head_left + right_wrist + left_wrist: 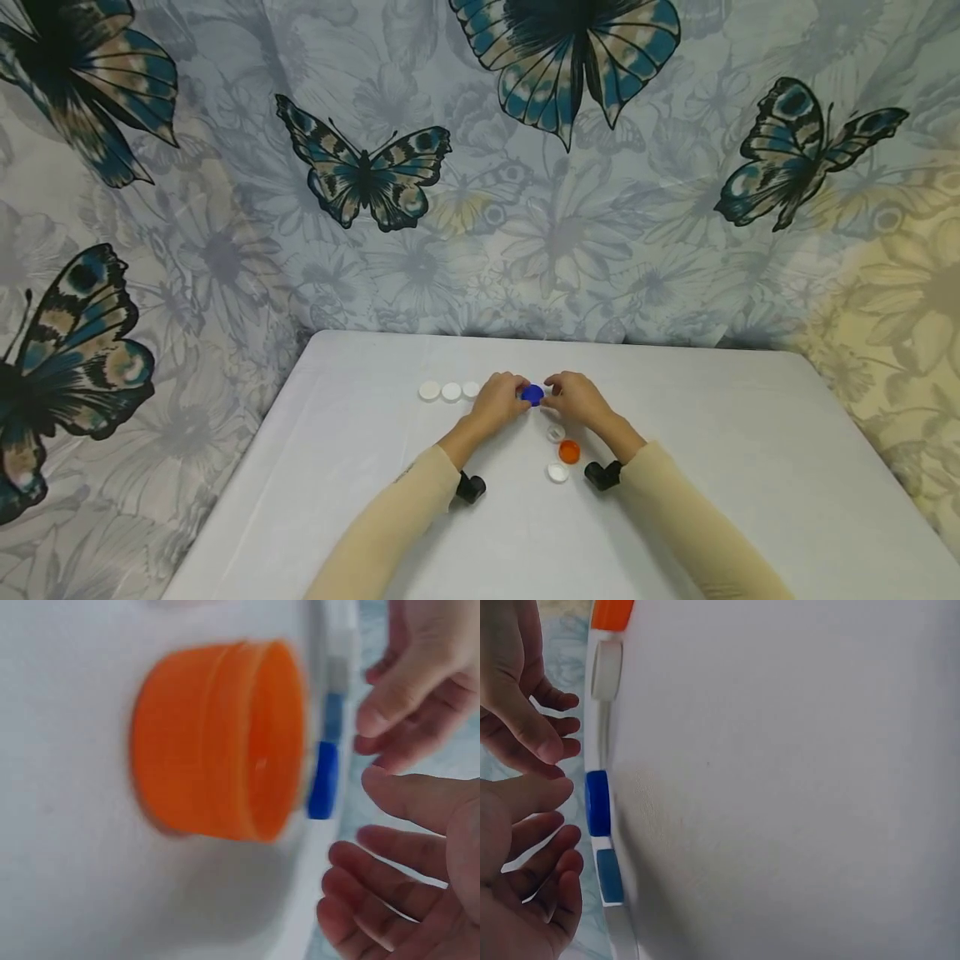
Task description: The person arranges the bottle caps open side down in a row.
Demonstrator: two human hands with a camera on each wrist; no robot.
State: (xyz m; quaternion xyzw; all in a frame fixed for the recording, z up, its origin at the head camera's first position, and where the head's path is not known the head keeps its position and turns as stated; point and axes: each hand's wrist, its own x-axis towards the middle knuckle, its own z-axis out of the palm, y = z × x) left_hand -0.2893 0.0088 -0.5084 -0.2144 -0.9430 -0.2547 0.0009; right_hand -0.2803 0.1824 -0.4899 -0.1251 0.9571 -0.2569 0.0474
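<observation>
A dark blue bottle cap lies on the white table between my two hands. My left hand is just left of it, its fingers loosely bent with nothing between them. On the other side, my right hand hovers with thumb and fingers spread, close to the cap's edge. Beside the dark blue cap sits a lighter blue cap, mostly hidden by my left hand in the head view. White caps continue the row to the left. An orange cap, open side up, stands nearer my right wrist.
Nearer the body, a clear-white cap and another white cap lie about the orange one. Black wrist cameras hang low over the table. A butterfly-patterned cloth rises behind the table's far edge.
</observation>
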